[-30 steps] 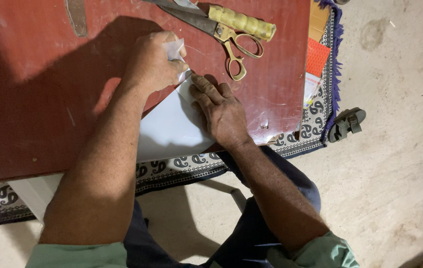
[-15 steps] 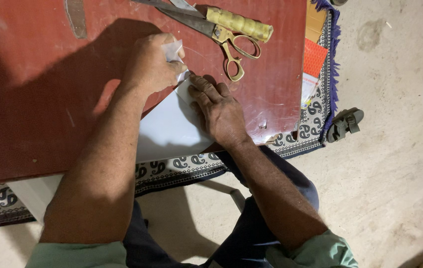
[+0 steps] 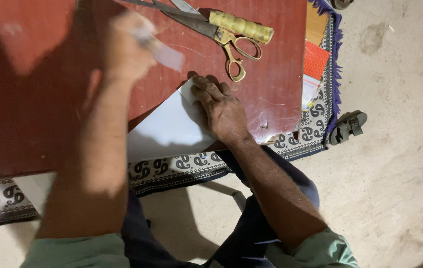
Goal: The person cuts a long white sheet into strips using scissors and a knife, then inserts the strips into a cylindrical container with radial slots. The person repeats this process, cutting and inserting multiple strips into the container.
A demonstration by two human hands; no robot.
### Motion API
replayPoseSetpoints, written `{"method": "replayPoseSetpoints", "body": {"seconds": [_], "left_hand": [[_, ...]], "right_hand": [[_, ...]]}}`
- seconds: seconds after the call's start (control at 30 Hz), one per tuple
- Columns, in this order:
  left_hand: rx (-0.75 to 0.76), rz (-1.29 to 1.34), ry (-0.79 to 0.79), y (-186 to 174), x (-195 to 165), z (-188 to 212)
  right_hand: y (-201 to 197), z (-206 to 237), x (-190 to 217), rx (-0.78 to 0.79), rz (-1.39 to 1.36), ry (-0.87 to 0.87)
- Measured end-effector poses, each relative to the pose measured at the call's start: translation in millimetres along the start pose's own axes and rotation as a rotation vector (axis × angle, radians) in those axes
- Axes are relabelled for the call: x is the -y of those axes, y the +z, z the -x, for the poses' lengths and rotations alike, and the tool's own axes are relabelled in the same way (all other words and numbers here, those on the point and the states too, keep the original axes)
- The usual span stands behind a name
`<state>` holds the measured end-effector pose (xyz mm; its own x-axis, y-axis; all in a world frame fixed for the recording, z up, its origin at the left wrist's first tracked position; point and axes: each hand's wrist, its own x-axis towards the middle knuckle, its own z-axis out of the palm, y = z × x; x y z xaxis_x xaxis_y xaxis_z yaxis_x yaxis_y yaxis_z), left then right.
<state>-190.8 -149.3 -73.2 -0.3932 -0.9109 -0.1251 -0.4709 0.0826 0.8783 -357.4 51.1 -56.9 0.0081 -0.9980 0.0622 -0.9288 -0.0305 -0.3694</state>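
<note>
A white sheet (image 3: 169, 126) lies on the dark red board (image 3: 47, 99), its near edge over the board's front. My right hand (image 3: 221, 106) rests flat on the sheet's right part, fingers spread and pressing it down. My left hand (image 3: 127, 49) is blurred, raised above the board to the left of the sheet's top corner, closed on a small pale piece (image 3: 164, 52) that sticks out to the right. Large scissors (image 3: 221, 32) with brass-coloured handles lie on the board beyond my right hand.
A patterned cloth (image 3: 181, 166) with a purple fringe lies under the board. A red card (image 3: 315, 59) and brown cardboard (image 3: 316, 22) lie at the board's right edge. A dark sandal (image 3: 348, 126) sits on the concrete floor (image 3: 395, 173) at the right.
My left hand has lifted off the sheet's corner and swung up and left with the small pale piece. My right hand stays pressed on the sheet.
</note>
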Motion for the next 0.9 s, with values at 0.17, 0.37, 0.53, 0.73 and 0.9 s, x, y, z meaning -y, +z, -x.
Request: {"method": "replayPoseSetpoints", "body": {"seconds": [0.17, 0.37, 0.53, 0.73, 0.9], "left_hand": [[-0.191, 0.369, 0.098, -49, 0, 2], [-0.349, 0.071, -0.151, -93, -14, 59], [0.196, -0.376, -0.092, -111, 6, 168], [0.356, -0.54, -0.146, -99, 60, 226], [0.396, -0.544, -0.377, -132, 51, 217]], "right_hand": [[0, 0, -2, -0.001, 0.01, -0.002], [-3, 3, 4, -0.004, -0.016, 0.018], [-7, 4, 7, -0.013, -0.015, 0.023], [-9, 9, 18, -0.024, -0.06, 0.076], [-11, 9, 33, -0.107, -0.039, 0.079]]}}
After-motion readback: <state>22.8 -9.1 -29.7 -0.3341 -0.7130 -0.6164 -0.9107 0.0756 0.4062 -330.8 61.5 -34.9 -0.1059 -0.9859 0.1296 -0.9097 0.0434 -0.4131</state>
